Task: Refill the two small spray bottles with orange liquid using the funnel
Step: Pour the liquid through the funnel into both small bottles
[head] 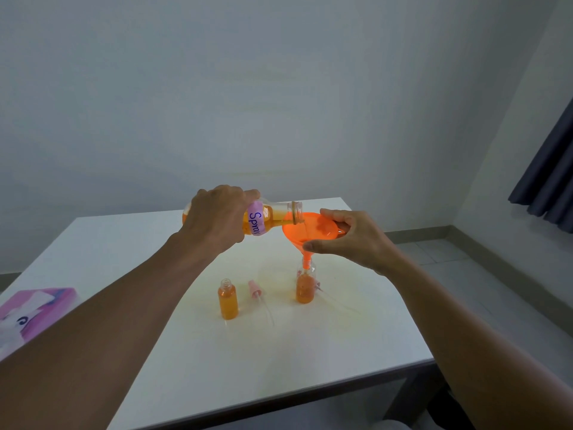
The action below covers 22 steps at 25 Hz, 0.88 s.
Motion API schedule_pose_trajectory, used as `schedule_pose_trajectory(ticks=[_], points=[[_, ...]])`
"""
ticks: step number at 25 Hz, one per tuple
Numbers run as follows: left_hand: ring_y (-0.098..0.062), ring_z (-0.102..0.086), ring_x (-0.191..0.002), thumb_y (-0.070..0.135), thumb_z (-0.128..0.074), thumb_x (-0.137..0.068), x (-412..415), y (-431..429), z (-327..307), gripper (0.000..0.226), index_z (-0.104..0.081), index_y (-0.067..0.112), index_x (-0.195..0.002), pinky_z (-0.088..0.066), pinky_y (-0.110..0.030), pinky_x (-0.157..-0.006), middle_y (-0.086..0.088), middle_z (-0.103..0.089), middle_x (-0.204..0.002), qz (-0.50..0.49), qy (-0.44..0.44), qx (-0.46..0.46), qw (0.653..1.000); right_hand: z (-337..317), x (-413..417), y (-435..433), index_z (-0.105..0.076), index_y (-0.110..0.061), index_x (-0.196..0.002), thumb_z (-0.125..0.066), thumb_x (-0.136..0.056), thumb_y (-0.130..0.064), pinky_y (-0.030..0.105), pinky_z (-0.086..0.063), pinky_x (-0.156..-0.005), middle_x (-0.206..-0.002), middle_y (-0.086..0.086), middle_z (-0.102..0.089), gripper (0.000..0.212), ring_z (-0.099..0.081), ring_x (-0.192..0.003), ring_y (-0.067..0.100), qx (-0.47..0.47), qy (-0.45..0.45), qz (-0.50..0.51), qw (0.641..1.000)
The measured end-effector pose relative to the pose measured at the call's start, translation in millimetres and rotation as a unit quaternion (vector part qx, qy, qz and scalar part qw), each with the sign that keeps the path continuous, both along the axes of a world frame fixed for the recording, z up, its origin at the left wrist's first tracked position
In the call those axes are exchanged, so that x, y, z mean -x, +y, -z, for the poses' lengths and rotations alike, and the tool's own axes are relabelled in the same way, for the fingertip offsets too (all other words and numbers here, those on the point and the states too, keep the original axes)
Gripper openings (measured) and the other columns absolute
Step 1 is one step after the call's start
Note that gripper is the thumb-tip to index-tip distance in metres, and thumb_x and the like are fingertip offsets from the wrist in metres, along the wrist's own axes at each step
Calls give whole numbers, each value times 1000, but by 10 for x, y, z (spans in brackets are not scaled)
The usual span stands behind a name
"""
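My left hand (217, 217) grips a large clear bottle (276, 215) with a purple "Spray" label, tipped sideways so its open mouth lies over the orange funnel (313, 229). Orange liquid sits in the funnel. My right hand (350, 237) holds the funnel's rim between thumb and fingers. The funnel's spout stands in the neck of the right small bottle (305, 288), which is partly filled with orange liquid. The left small bottle (228, 301) stands open and nearly full. One pink spray cap with tube (257, 291) lies between the bottles; another (321, 288) lies right of the right bottle.
The white table (192, 367) stands against a pale wall, its front edge near me. A pink tissue pack (34, 311) lies at the left edge. A dark curtain (548, 181) hangs at the far right above a tiled floor.
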<state>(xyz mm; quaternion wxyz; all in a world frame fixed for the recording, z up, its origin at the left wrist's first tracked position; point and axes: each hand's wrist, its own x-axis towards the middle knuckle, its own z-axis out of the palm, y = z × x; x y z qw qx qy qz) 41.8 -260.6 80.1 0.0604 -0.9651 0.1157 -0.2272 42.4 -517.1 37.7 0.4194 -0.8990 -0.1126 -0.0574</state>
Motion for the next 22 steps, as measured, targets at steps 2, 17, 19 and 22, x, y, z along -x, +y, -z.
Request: schedule_pose_trajectory(ticks=[2,17,19,22], points=[[-26,-60,-97,19,-73,-73,-4,6,4,62,-50,29,-130,-34,-32,-69,1,-64,-101,-2,2,-2,1000,7,-8,2,-54,-20,-145,-80,-42,-76,45,-55,-100,-142,0,-58,120,-59,-121,20,-3,-1,2,1000],[-25,-60,-98,19,-72,-73,-19,-7,-1,61,-50,30,-130,-34,-33,-69,1,-65,-103,-3,3,-11,1000,11,-23,-1,-54,-18,-145,-84,-46,-71,43,-55,-99,-141,0,-59,116,-61,-118,19,-6,-8,4,1000],[-25,-60,-97,19,-72,-73,-22,-4,-1,61,-50,30,-129,-34,-33,-69,1,-65,-102,-3,2,-11,1000,13,-21,-3,-55,-18,-145,-84,-46,-70,43,-56,-99,-140,0,-60,116,-61,-117,19,-10,-8,5,1000],[-25,-60,-96,18,-72,-73,-21,-3,1,61,-51,30,-128,-34,-33,-68,1,-65,-100,-3,1,-9,1000,26,-26,-12,-55,-18,-144,-85,-46,-69,44,-55,-100,-139,0,-61,114,-62,-118,20,-14,-3,7,1000]])
